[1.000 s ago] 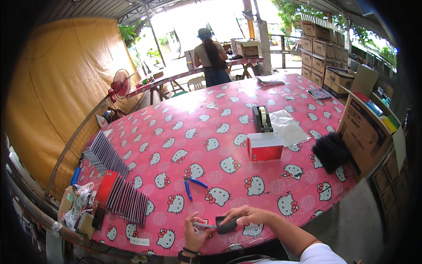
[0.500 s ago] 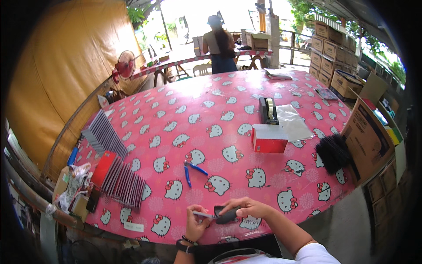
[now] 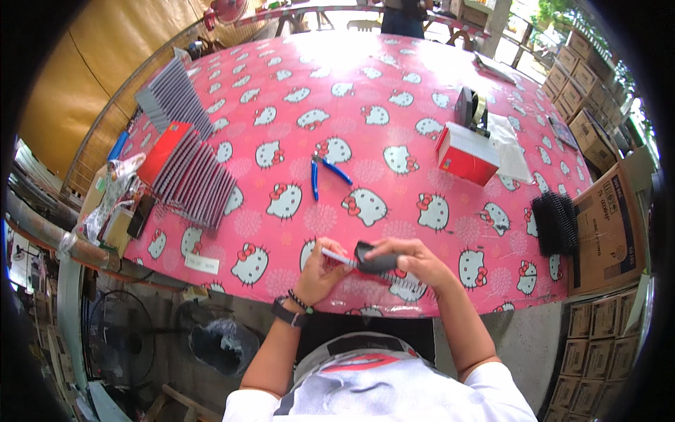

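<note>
At the near edge of the pink patterned table [image 3: 365, 169], my left hand [image 3: 318, 276] is closed on a thin pad with a white edge [image 3: 339, 257]. My right hand [image 3: 416, 259] has its fingers over a dark, rounded block [image 3: 378, 261], which meets the pad's right end. What kind of tool the block is, I cannot make out. A thin dark spiral coil [image 3: 411, 286] seems to stretch rightward below my right hand. Beyond my hands lie blue-handled pliers [image 3: 315, 184], touched by neither hand.
On the left stand fanned red-and-grey pads [image 3: 193, 179] and a grey stack [image 3: 172, 98]. A red-sided block of pads [image 3: 467, 158], a tape dispenser [image 3: 464, 109] and a clear plastic sheet [image 3: 510, 151] lie right. Black coils [image 3: 555, 224] rest against a cardboard box [image 3: 608, 232].
The view has tilted downward, so the table sits higher in the picture and my shirt and the floor show. My hands stay together on the pad and the dark block.
</note>
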`<state>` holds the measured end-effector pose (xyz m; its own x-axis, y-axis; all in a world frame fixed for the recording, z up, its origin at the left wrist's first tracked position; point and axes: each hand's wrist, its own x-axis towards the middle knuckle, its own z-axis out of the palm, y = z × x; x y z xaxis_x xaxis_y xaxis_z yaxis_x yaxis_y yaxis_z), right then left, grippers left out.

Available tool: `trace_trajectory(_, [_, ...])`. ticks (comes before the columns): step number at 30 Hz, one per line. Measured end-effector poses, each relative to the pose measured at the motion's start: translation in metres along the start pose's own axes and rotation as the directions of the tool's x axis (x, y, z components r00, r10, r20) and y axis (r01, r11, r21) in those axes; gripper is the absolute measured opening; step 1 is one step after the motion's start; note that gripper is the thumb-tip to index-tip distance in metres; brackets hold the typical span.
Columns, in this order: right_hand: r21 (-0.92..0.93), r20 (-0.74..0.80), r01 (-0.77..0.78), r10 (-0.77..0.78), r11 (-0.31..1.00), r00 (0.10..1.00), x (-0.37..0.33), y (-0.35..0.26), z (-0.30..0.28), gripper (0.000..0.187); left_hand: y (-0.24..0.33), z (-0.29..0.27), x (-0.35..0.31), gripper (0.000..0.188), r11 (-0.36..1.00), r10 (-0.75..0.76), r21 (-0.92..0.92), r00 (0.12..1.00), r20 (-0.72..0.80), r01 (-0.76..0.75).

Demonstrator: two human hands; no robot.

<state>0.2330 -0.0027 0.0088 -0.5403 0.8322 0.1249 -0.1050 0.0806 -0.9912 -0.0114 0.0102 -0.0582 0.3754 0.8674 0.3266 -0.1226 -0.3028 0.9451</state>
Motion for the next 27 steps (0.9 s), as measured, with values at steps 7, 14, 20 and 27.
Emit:
trace_trajectory(7, [-0.003,0.008,-0.029,0.029,1.0,1.0,0.002,-0.011,-0.002,0.044,0.005,0.002,0.004,0.033,1.0,-0.025,-0.001,0.999,-0.027,0.025])
trace_trajectory(14, [-0.704,-0.24,0.063,-0.321,0.708,0.916,0.001,-0.049,0.001,0.053,0.01,0.001,0.004,0.031,0.985,-0.164,0.039,0.98,-0.114,0.169])
trace_trajectory(20, [-0.945,0.064,0.141,-0.255,0.295,0.965,-0.01,-0.033,0.038,0.058,0.005,0.001,0.021,0.024,0.989,-0.115,0.077,0.979,-0.171,0.13])
trace_trajectory(27, [-0.954,0.138,0.199,-0.257,0.225,0.956,-0.014,-0.033,0.025,0.061,0.019,-0.005,0.021,0.02,0.979,-0.202,-0.008,0.97,-0.133,0.203])
